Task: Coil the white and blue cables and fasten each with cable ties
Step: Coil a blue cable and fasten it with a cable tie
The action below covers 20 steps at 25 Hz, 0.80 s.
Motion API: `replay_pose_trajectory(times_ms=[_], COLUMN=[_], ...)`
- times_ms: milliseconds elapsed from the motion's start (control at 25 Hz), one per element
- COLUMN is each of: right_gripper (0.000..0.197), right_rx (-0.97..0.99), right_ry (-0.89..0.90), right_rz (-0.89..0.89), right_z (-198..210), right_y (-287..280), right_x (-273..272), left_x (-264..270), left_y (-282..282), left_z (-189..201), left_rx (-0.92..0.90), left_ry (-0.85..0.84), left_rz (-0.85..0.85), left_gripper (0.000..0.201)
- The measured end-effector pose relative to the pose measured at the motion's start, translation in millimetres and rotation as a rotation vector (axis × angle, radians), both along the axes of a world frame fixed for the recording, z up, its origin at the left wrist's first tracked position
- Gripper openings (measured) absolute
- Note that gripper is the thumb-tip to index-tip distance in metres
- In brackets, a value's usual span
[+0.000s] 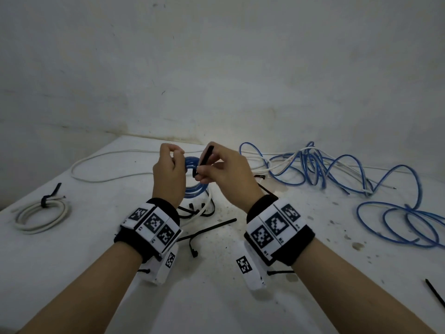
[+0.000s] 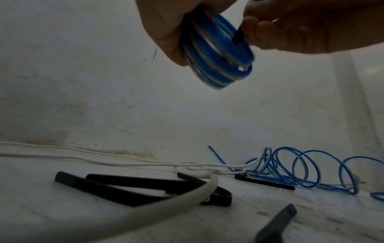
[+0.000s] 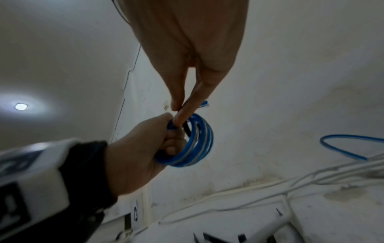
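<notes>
The worn white table point(image 1: 240, 297) meets a white wall along its far edge; its near half, toward the person, is mostly bare surface. The landmark is the small coil of blue cable point(image 1: 193, 186), held above the table's middle.

The coil stands on edge with its ring roughly upright, its opening facing the right hand. A black plastic cable tie point(image 1: 203, 162) passes through the coil's upper part, with its free end pointing up and slightly right.

The left hand point(image 1: 168, 174) has its fingers curled round the coil's left side and grips it. The right hand point(image 1: 226, 174) pinches the tie between thumb and fingertips, just right of the coil.

Right of the coil, loose loops of blue cable point(image 1: 337, 169) sprawl toward the table's right edge, tangled with thin white cable point(image 1: 108, 162) that also runs left behind the coil. Far left of the coil lies a white cable coil already tied in black point(image 1: 42, 216). Spare black ties point(image 1: 207, 229) lie below the coil.
</notes>
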State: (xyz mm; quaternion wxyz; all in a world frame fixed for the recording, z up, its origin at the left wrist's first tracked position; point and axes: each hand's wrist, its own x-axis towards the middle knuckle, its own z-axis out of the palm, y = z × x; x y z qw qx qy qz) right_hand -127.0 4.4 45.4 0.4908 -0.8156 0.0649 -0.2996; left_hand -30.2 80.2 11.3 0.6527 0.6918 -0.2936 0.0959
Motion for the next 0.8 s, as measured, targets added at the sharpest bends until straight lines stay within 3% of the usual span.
replay_pose_trajectory(times_ms=[160,280,400,480,600,680,800], right_gripper=[0.011,0.014,0.012,0.015,0.025,0.023,0.014], right_rx=[-0.552,-0.720,-0.591,-0.284,0.079,0.089,-0.217], right_ry=[-0.218,-0.197,-0.190,-0.153,-0.158,-0.168,-0.090], right_rz=[-0.090,-0.050,-0.062,-0.033,-0.063,-0.140,-0.269], right_z=[-7.9,-15.4,-18.9,-13.0,-5.1,-4.3,-7.8], right_y=[9.6,8.6,7.9,7.8,7.9,10.4,12.6], right_x=[4.5,3.9,0.9,0.2,2.5,5.4,9.5], left_x=[-1.0,3.0,2.9,1.4,-3.3,-7.1,-10.5], left_y=[0.9,1.9,4.4,4.9,3.5,1.9,3.0], left_z=[-2.2,-1.6,-2.4,-1.9,1.1,2.4,0.3], left_rx=[0.008,0.061,0.087,0.091,0.104,0.106,0.152], left_ry=[0.087,0.166,0.111,0.057,-0.027,-0.053,-0.071], left_rz=[-0.074,-0.079,-0.167,-0.236,-0.268,-0.244,-0.195], left_gripper=[0.010,0.011,0.021,0.030,0.024,0.024,0.024])
